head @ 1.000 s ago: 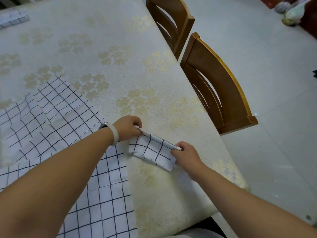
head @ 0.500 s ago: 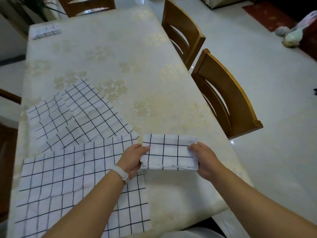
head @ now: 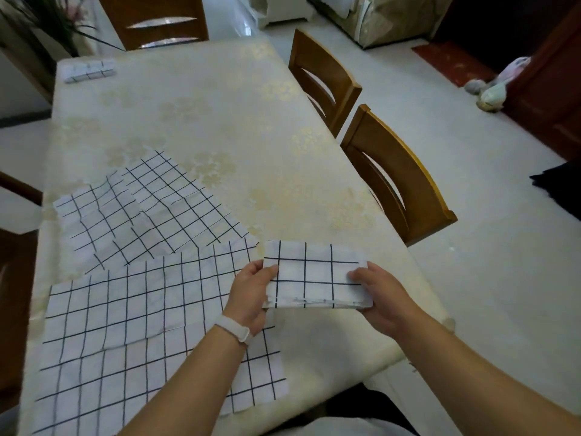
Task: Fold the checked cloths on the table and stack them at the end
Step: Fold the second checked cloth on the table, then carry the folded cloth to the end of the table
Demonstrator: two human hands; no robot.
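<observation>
Folded cloth (head: 317, 275) pinched at both ends, left hand (head: 251, 297) and right hand (head: 377, 297) grip closed; one stacked far corner (head: 89, 69), two flat cloths (head: 151, 341) unfolded.

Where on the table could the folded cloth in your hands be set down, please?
The widest bare patch lies between the rumpled cloth, the far stack and the chair-side table edge. A smaller one sits under the folded cloth, beside the flat cloth. The near-left is crowded.
</observation>
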